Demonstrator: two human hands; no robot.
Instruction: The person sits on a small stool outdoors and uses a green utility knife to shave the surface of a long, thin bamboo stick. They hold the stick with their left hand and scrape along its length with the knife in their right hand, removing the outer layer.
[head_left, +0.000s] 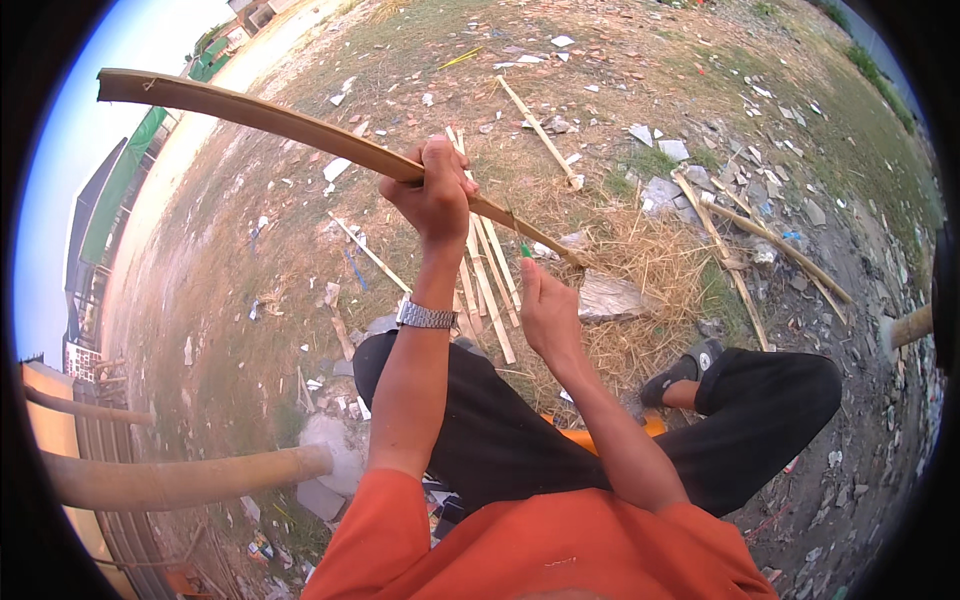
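My left hand [435, 190], with a metal watch on its wrist, is closed round a long split bamboo strip [250, 112]. The strip slants from the upper left down to the right, and its lower end meets a flat slab [612, 298] on the ground. Just below the strip, my right hand [550, 310] is closed on a small green-handled knife [526, 251]. Only a bit of the handle shows; its thin blade seems to lie against the strip, though it is hard to make out.
Several pale bamboo strips [485, 270] lie before my knees. Straw [660, 265] surrounds the slab. More bamboo pieces [775, 245] rest among rubble at the right, and another strip [540, 130] lies farther off. Thick poles [190, 478] stand at both sides.
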